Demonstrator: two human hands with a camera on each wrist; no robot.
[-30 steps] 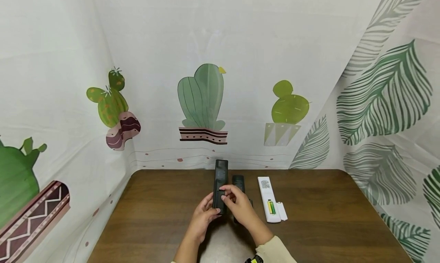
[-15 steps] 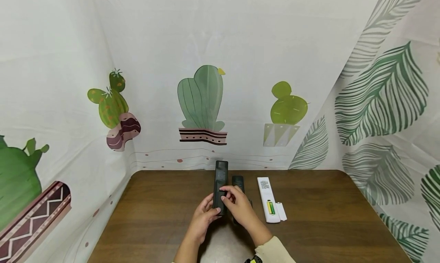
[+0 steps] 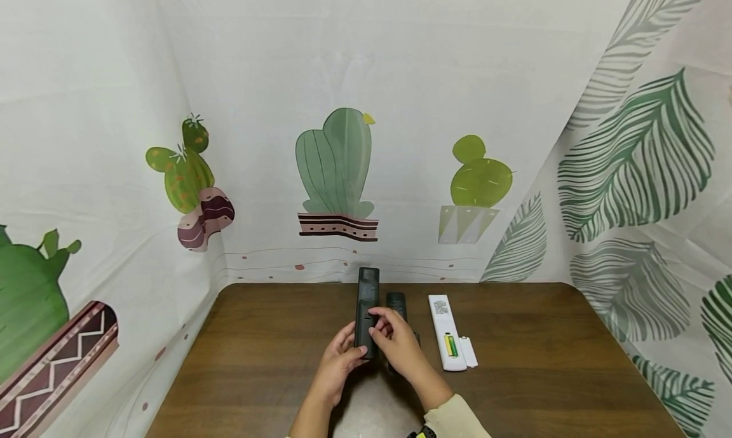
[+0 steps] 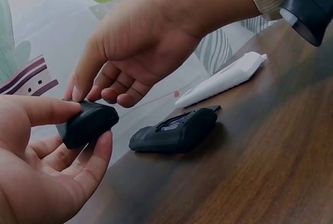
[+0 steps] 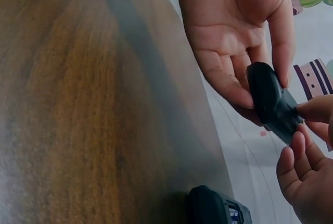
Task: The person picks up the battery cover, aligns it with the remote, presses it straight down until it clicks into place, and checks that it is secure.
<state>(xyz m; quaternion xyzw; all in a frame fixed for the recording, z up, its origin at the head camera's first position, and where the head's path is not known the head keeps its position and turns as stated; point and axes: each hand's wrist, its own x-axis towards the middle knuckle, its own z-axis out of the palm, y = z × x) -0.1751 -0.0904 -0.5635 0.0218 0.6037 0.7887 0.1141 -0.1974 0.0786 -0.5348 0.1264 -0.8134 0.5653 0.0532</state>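
Observation:
A black remote control (image 3: pixel 368 290) is held up above the table, back side facing me, its small cover latch showing. My left hand (image 3: pixel 338 365) grips its lower end, thumb on the back and fingers round the far side. With bent thumb and index finger, my right hand (image 3: pixel 405 349) holds it at the latch; its other fingers curl loosely in the left wrist view. Behind that hand lies a second black remote (image 4: pixel 174 133), its battery bay uncovered with batteries inside. Right of it lies a white remote (image 3: pixel 439 317) with batteries (image 3: pixel 451 345) exposed.
The white battery cover (image 3: pixel 468 352) lies against the white remote's right side. All of it is on a brown wooden table (image 3: pixel 257 349) with rounded back corners. A white cloth (image 3: pixel 412 107) printed with cacti and leaves hangs behind and at the sides.
My right index finger has shifted slightly right and up on the remote's back, leaving the latch in plainer sight. My left hand and the other remotes stay where they were.

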